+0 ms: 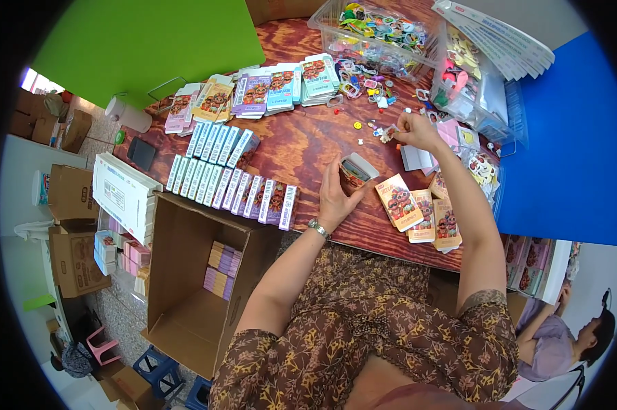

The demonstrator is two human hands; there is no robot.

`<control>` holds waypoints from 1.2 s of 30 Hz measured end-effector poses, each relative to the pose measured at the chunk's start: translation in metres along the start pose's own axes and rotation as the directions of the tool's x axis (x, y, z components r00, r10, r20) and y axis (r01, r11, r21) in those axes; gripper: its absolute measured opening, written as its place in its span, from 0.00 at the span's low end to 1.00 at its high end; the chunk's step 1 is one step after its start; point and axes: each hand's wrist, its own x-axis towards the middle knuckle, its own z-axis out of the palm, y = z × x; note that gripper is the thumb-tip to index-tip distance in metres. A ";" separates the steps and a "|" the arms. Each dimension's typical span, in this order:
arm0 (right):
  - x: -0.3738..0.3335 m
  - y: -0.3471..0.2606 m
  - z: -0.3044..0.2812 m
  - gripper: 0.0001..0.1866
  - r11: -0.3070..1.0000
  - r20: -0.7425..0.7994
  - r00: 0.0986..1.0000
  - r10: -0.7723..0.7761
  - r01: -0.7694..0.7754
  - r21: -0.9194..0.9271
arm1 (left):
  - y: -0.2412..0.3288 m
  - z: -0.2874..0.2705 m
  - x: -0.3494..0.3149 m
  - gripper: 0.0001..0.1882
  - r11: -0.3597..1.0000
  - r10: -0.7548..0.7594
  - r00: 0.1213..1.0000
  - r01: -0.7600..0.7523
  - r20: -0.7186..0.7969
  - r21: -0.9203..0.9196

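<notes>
My left hand, with a watch on its wrist, grips a small open carton and tilts its open end upward. Printed pieces show faintly inside it. Farther right, my right hand is closed with its fingertips pinched over a small brownish piece just above the table. Small coloured charms lie scattered beside it. Under my right forearm are several orange printed cartons, overlapping near the front edge. A pale box-like piece rests below my right hand.
Rows of filled cartons stand at left above an open cardboard box. Flat carton stacks lie behind them. Clear bins of colourful pieces fill the back right. Another person sits at far right.
</notes>
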 end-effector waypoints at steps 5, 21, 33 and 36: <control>-0.029 -0.080 -0.034 0.17 0.987 -0.007 0.988 -0.156 0.156 0.027 | 0.004 0.002 0.006 0.43 1.000 -0.016 1.000 0.016 0.001 -0.005; -0.060 -0.134 0.007 0.13 0.933 0.081 0.943 -0.324 0.332 -0.138 | 0.009 0.007 0.004 0.46 0.999 0.029 0.997 -0.026 -0.067 0.043; -0.077 -0.160 0.020 0.17 0.685 0.266 0.885 -0.383 0.465 -0.561 | 0.009 0.004 -0.001 0.47 0.999 0.044 0.996 -0.042 -0.079 0.020; -0.082 -0.156 0.010 0.13 0.747 0.034 0.856 -0.516 0.469 -0.471 | 0.010 0.010 0.001 0.45 0.996 0.082 0.995 -0.083 -0.055 -0.014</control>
